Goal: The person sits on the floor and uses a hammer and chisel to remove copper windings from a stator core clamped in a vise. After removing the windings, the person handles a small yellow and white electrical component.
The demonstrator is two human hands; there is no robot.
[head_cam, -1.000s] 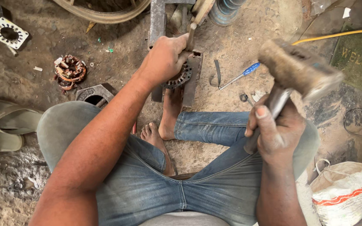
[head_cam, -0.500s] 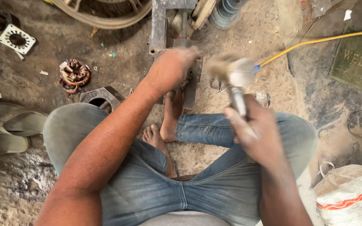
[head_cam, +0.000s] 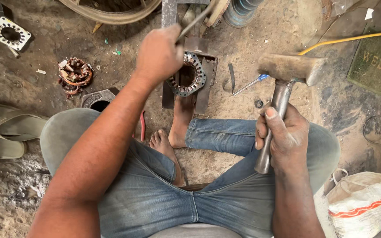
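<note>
My left hand is closed around a thin metal chisel that slants up to the right, just above a ring-shaped motor stator. The stator rests on a dark metal plate, with my bare foot pressed against the plate's near edge. My right hand grips the steel handle of a heavy hammer, whose blocky head is raised to the right of the stator. My other foot is tucked under my leg.
A copper winding bundle and a metal housing lie at left, with sandals beyond. A blue-handled screwdriver, a yellow cable, a green doormat and a white sack are at right.
The hammer swung down onto the chisel half a second ago and is now lifted back to the right. My left hand has kept the chisel at the stator.
</note>
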